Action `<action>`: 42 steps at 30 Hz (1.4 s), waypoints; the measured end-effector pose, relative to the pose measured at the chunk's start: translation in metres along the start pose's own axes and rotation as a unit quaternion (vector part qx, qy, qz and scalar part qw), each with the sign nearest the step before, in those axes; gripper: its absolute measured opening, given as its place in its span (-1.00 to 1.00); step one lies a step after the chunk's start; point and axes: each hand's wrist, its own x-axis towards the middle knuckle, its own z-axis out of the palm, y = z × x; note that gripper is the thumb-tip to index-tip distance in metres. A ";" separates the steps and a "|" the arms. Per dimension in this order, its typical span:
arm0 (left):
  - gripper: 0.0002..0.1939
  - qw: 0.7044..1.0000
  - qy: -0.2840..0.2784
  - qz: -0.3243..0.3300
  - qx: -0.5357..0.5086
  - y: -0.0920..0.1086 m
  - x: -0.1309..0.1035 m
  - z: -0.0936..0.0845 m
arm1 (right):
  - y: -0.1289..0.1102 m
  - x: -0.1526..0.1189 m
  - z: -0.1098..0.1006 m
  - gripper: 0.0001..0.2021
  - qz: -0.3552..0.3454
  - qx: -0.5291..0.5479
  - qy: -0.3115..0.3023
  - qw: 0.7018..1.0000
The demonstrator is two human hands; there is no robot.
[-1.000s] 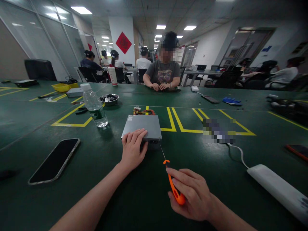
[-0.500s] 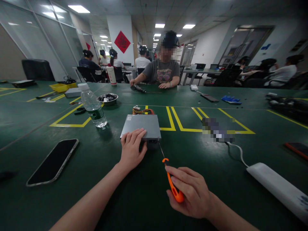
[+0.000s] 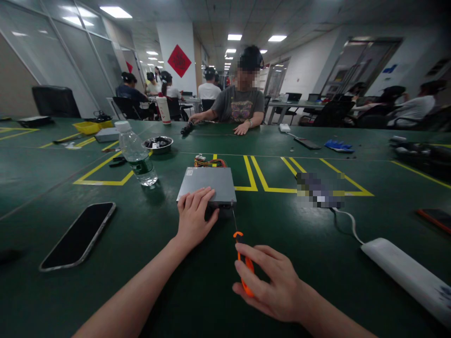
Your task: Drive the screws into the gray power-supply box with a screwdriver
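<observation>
A grey metal computer power supply (image 3: 211, 180) lies on the green table, its bundle of coloured cables (image 3: 211, 162) at the far side. My left hand (image 3: 195, 213) grips its near left part, fingers on the top and thumb at the front face. In my right hand (image 3: 269, 281) is an orange and black screwdriver (image 3: 246, 270), held by its handle between fingers and thumb. The shaft points away from me, and its tip is at the lower right corner of the power supply's front face. Whether the tip sits in a screw is too small to tell.
Left of the power supply stand a water bottle (image 3: 139, 157) and a metal bowl (image 3: 158, 144) of small parts. A phone (image 3: 79, 234) lies at the near left, a white power strip (image 3: 405, 272) at the right. Across the table sits a person (image 3: 243, 105) holding a dark object.
My right hand and the screwdriver have shifted slightly left, bringing the tip to the power supply's front corner. My left hand stays put. The person opposite has moved the dark object leftward.
</observation>
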 end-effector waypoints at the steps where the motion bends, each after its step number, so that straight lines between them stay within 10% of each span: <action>1: -0.59 1.000 0.002 0.000 0.002 0.000 0.000 0.000 | -0.001 0.002 0.000 -0.82 -0.001 0.003 -0.015 1.000; 31: -0.59 1.000 -0.006 -0.004 -0.001 0.002 0.000 -0.001 | -0.005 -0.008 0.014 -0.58 0.043 0.079 -0.012 0.996; 42: -0.59 1.000 -0.005 -0.002 -0.004 0.001 0.001 -0.001 | -0.007 -0.004 0.010 -0.85 -0.001 0.050 -0.004 0.999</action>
